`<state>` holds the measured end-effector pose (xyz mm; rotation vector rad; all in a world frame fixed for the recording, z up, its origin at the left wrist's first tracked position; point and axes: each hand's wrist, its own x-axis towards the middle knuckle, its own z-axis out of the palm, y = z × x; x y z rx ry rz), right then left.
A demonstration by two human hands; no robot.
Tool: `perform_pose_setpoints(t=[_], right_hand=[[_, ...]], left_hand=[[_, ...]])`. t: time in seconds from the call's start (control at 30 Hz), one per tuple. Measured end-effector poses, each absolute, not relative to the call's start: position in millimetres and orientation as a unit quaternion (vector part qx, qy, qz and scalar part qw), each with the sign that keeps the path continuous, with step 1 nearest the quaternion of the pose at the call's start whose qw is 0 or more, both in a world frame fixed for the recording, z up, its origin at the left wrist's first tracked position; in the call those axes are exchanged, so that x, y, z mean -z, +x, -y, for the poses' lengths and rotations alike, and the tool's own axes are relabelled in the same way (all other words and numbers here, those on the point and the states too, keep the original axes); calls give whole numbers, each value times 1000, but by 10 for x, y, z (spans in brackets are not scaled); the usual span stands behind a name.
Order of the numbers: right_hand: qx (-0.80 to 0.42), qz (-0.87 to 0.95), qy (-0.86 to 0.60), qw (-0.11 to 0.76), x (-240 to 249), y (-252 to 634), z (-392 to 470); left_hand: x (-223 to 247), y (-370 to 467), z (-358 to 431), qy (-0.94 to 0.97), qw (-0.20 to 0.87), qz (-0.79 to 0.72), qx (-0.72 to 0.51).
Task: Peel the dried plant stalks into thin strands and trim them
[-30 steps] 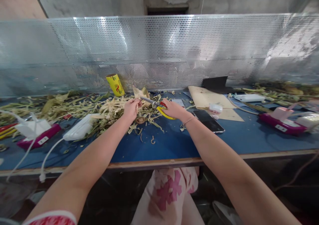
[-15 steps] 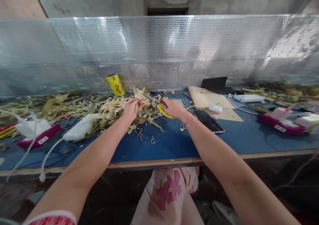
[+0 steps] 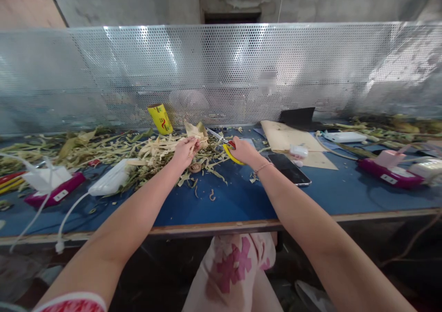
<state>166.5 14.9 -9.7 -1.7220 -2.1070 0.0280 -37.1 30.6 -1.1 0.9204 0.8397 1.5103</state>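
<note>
My left hand is closed with fingertips pinched on a pale dried husk strip, which looks like corn husk. My right hand is wrapped round scissors with red and yellow handles. Their blades point up and left, a little to the right of the strip and apart from it. Under and beside my left hand spreads a heap of dried husk pieces. A small round coiled piece lies just below that hand on the blue tabletop.
Behind the heap a yellow tube leans near the perforated metal screen. A phone, a white earphone case and brown paper lie right of my right hand. Corded power strips sit at both sides.
The scissors and my right hand have moved slightly right, away from the husk strip. My left hand has shifted a little right, and more of the strip shows above its fingers.
</note>
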Motion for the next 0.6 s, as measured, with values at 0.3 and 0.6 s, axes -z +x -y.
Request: perform_pose_setpoints(t=[0.3, 0.6], right_hand=[[-54, 807, -490, 324, 43, 1601, -118], [-106, 783, -380, 481, 89, 1389, -117]], left_hand=[[-22, -274, -218, 413, 575, -361, -607], [-14, -140, -73, 511, 559, -353, -550]])
